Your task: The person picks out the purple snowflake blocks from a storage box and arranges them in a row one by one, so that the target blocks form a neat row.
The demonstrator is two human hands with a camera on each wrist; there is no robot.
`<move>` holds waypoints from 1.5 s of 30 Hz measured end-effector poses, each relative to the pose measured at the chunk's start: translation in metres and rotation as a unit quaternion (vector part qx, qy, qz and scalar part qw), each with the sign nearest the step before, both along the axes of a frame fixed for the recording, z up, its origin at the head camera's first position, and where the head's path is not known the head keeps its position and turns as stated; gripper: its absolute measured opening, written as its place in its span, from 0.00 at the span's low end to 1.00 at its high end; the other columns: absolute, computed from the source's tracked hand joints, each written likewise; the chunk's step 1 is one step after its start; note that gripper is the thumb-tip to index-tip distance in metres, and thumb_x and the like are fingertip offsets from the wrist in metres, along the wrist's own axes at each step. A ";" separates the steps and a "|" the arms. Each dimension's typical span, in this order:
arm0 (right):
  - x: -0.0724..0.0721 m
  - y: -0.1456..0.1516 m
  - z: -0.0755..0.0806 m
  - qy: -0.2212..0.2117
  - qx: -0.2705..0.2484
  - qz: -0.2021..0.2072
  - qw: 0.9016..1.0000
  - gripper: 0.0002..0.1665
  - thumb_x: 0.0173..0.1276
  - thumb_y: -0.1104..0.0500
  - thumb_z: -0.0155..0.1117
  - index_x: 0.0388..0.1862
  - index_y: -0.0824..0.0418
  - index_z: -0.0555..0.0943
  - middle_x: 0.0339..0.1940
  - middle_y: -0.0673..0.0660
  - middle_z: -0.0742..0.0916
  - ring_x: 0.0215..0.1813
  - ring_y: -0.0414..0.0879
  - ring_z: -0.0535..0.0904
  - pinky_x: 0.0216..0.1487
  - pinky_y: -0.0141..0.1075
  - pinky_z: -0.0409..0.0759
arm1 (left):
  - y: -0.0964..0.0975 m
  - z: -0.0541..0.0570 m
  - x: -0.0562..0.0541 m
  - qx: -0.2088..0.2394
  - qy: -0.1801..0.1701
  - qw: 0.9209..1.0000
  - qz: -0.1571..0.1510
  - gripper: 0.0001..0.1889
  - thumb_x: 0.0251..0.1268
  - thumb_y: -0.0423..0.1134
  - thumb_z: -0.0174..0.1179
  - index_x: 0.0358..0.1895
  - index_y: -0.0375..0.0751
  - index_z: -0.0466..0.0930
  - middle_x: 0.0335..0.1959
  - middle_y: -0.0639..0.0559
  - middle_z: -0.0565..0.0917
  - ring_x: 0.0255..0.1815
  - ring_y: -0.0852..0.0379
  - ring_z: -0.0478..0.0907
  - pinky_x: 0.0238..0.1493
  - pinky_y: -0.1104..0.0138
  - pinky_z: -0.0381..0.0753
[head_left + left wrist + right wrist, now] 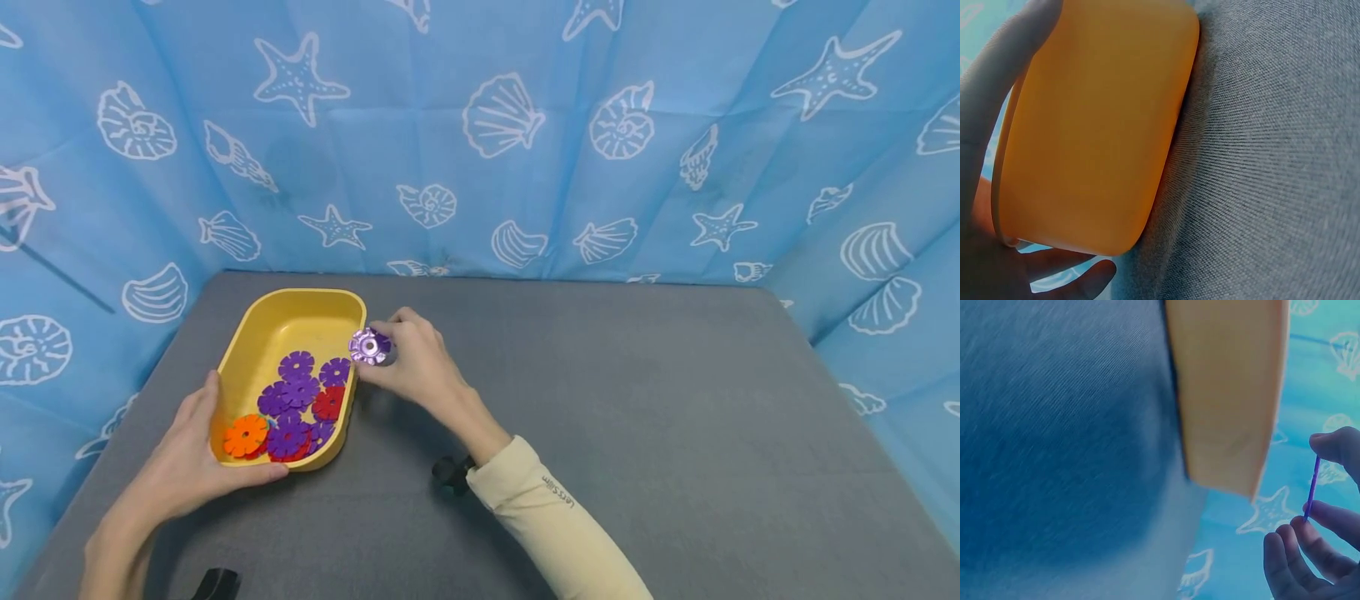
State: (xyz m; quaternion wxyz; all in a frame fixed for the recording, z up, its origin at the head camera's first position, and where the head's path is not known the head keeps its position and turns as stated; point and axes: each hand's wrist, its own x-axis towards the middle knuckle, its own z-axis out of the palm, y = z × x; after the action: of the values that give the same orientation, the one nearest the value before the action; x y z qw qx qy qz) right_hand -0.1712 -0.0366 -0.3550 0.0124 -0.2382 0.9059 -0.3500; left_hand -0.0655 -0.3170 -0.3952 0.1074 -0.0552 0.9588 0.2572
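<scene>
A yellow plastic bin [300, 312] stands at the left of the grey table. My left hand [174, 458] grips its near left corner, with the thumb along the front rim and the fingers against the left side. The left wrist view shows the bin's outer wall [1097, 125] close up. My right hand [420, 358] pinches a purple notched disc [370, 346] by its edges, just above the bin's right rim. In the right wrist view the disc [1312, 487] appears edge-on between thumb and fingertips. Inside the bin lie several purple discs [300, 390], red discs [328, 403] and an orange disc [245, 435].
The grey cloth-covered table [637, 417] stretches away to the right. A blue curtain [555, 192] with white seashell and starfish prints hangs behind it and along both sides. A black strap piece [217, 583] shows at the bottom edge, below the left wrist.
</scene>
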 end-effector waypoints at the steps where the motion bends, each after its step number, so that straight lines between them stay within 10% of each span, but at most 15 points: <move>1: -0.002 0.002 -0.002 0.001 0.005 -0.004 1.000 0.35 0.62 0.50 0.78 0.65 0.62 0.82 0.47 0.55 0.83 0.46 0.42 0.78 0.45 0.24 0.82 | 0.000 0.000 0.000 0.000 0.000 1.000 -0.001 0.79 0.46 0.69 0.74 0.80 0.37 0.17 0.77 0.18 0.43 0.66 0.23 0.56 0.60 0.24 0.66; 22: -0.017 0.002 -0.046 -0.014 0.109 -0.025 0.994 0.32 0.63 0.47 0.77 0.63 0.59 0.84 0.50 0.56 0.86 0.49 0.44 0.82 0.50 0.36 0.86 | -0.001 -0.002 -0.001 0.000 0.008 1.000 -0.011 0.79 0.45 0.69 0.74 0.81 0.37 0.19 0.76 0.20 0.46 0.65 0.24 0.58 0.60 0.25 0.68; 45: -0.018 0.001 -0.059 -0.023 0.115 -0.079 0.990 0.31 0.64 0.43 0.75 0.62 0.56 0.84 0.54 0.57 0.86 0.54 0.51 0.81 0.48 0.46 0.86 | -0.002 -0.002 0.002 0.010 0.013 1.000 -0.010 0.79 0.46 0.67 0.75 0.80 0.38 0.18 0.77 0.20 0.45 0.67 0.24 0.56 0.60 0.24 0.66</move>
State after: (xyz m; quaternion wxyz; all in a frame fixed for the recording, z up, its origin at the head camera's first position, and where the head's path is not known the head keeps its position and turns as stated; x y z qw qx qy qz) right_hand -0.1888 -0.0352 -0.4141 0.0330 -0.1544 0.9556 -0.2488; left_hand -0.0639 -0.3193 -0.3976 0.0977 -0.0416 0.9580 0.2665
